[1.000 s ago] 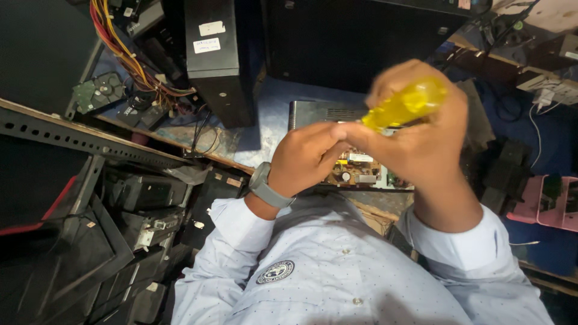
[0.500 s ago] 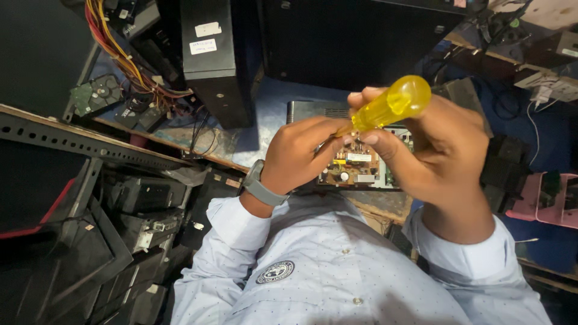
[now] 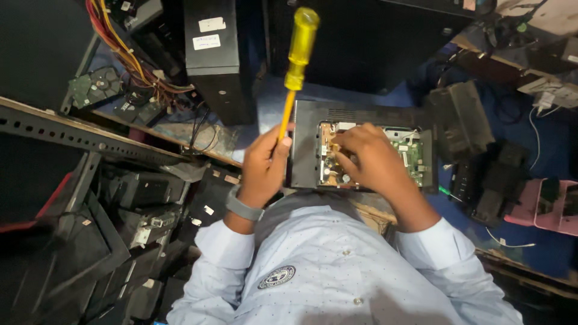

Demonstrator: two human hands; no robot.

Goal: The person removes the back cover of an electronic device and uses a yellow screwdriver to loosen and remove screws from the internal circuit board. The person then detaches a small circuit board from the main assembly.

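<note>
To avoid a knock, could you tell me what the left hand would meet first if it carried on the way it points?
Probably the black tower case: the left hand and its screwdriver point up the picture toward it, though depth is unclear.

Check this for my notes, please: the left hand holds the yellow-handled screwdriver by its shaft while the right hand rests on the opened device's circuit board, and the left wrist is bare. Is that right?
Not quite. The head view shows a grey wristwatch on the left wrist, so it is not bare. The rest stands: the left hand grips the yellow-handled screwdriver by its shaft, and the right hand rests on the circuit board of the opened device.
</note>
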